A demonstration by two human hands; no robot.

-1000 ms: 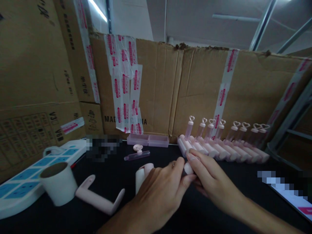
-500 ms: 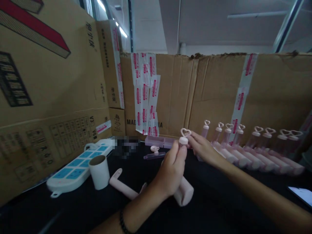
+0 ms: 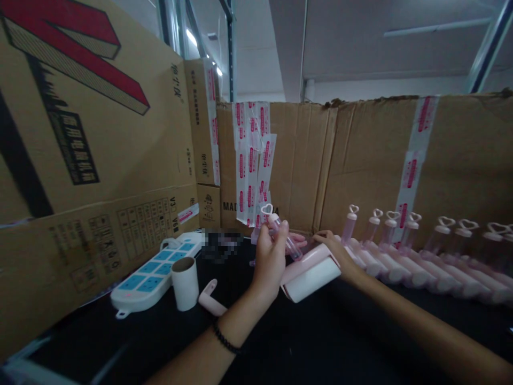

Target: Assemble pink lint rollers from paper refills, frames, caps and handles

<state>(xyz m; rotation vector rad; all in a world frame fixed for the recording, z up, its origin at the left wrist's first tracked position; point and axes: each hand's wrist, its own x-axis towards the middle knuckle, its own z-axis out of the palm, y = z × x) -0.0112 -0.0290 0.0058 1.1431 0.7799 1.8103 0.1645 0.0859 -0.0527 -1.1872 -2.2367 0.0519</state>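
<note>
My left hand (image 3: pixel 270 254) is closed round a clear pink tube (image 3: pixel 292 247) topped by a pale pink heart-shaped loop. The tube's lower end meets a pink holder with a white roll (image 3: pixel 315 280) in it, which looks like a lint roller; whether they are joined I cannot tell. At the roller's right end is my right hand (image 3: pixel 340 256), its fingers curled behind it and partly hidden. An L-shaped pink piece (image 3: pixel 212 299) lies left of my left wrist. Beside it stands a hollow white cylinder (image 3: pixel 185 283).
Several similar pink rollers (image 3: pixel 420 275) with upright heart-topped tubes line the right side. A white power strip (image 3: pixel 156 272) with blue socket panels sits at left. Cardboard walls (image 3: pixel 296 155) enclose the black table surface (image 3: pixel 320 347) at the back and left.
The roller has swung up from hanging below my left hand to lying tilted at its right, white roll showing. My right hand has moved from the heart loop to the roller's end. The view has shifted.
</note>
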